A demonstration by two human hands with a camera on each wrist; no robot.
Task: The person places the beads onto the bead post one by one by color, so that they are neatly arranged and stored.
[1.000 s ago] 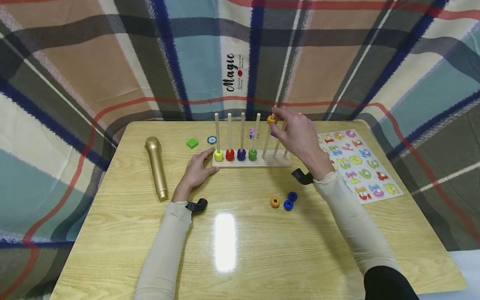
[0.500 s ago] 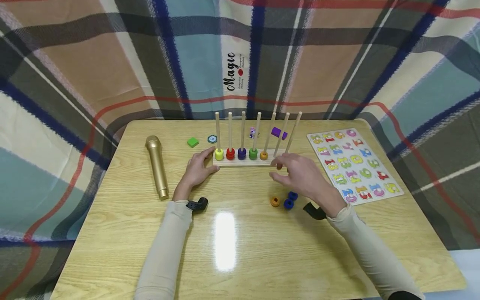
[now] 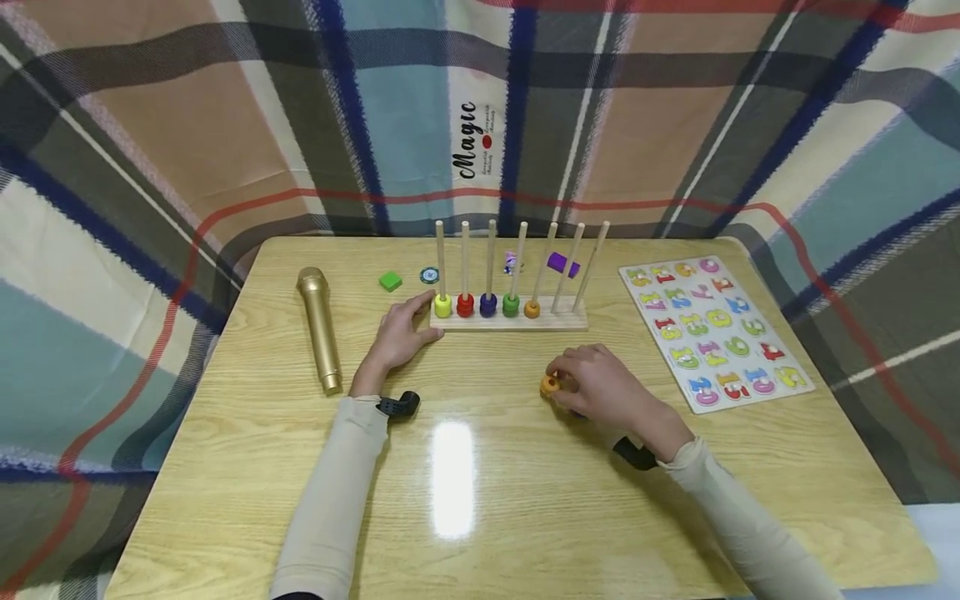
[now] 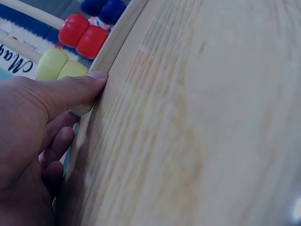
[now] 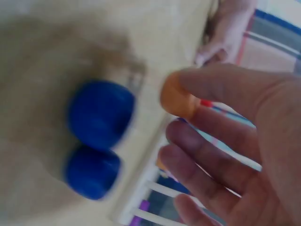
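Observation:
A wooden peg stand (image 3: 510,325) with several upright pegs stands toward the back of the table. Its left pegs carry yellow (image 3: 443,307), red (image 3: 465,307), dark blue (image 3: 488,306) and green beads (image 3: 511,306), then an orange bead (image 3: 532,309); the two rightmost pegs are bare. My left hand (image 3: 397,337) grips the stand's left end, thumb (image 4: 80,92) along the front edge. In front of the stand, my right hand (image 3: 603,387) pinches a loose orange bead (image 5: 176,96) between thumb and finger. Two blue beads (image 5: 101,115) lie beside it, mostly hidden by the hand in the head view.
A gold microphone (image 3: 321,332) lies at the left. Behind the stand are a green block (image 3: 390,281), a round chip (image 3: 429,275), a small figured piece (image 3: 511,262) and a purple block (image 3: 563,265). A number puzzle board (image 3: 716,333) lies at the right.
My right hand has put an orange bead on the fifth peg, come down toward the front and taken hold of the other orange bead. The left hand has stayed on the stand.

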